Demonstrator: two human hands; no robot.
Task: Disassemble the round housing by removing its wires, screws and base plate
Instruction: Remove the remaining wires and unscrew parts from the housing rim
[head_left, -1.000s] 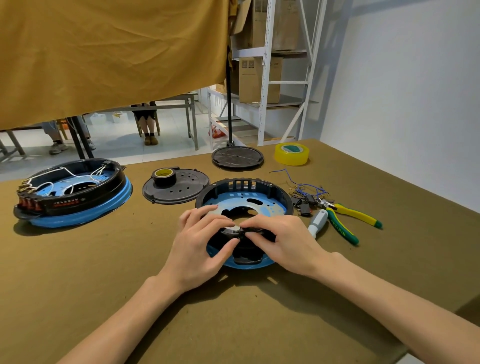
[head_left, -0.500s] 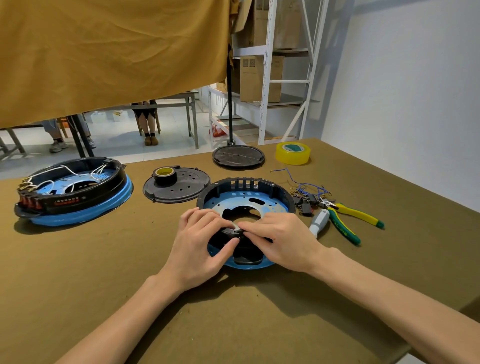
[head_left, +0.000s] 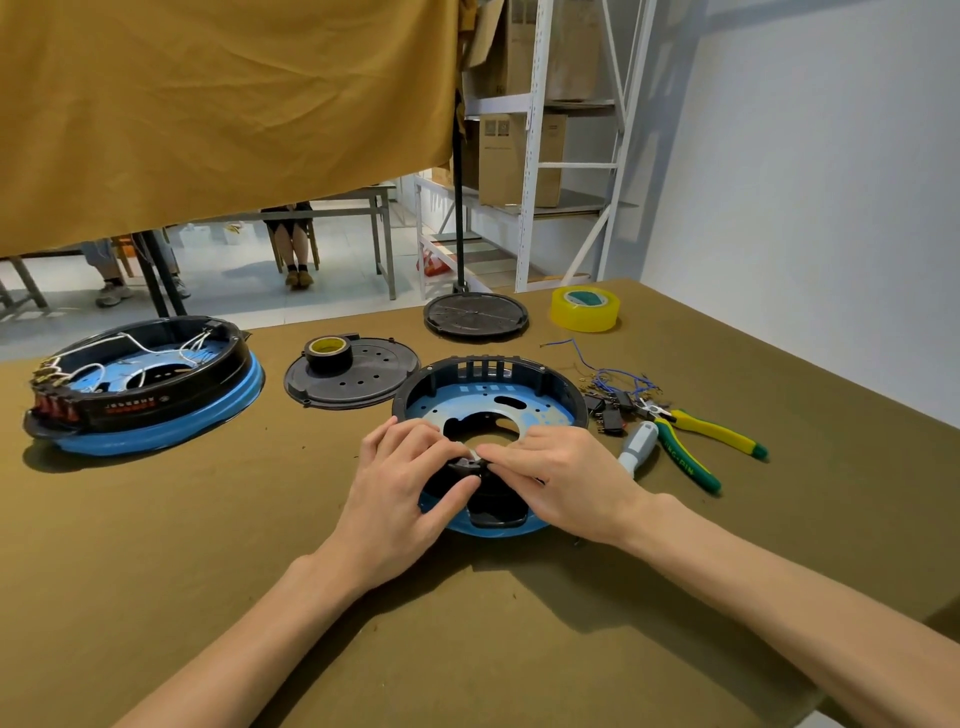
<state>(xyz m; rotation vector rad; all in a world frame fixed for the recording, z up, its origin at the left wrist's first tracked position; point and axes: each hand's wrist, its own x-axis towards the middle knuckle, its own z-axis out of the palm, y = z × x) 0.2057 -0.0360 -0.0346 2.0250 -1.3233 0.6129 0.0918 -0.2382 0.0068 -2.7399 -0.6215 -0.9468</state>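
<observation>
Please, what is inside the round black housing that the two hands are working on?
Inside the housing lies a pale blue plate with dark cut-outs and small holes. No wires show there. The left hand and right hand cover its near part.

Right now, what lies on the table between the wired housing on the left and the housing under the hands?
In the head view, a black perforated round cover lies between them, with a black tape roll on it.

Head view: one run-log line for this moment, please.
stage: housing teardown | left hand: grips round housing near rim | right hand: pinches small part at rim | screwdriver, pliers: idle on table
</observation>
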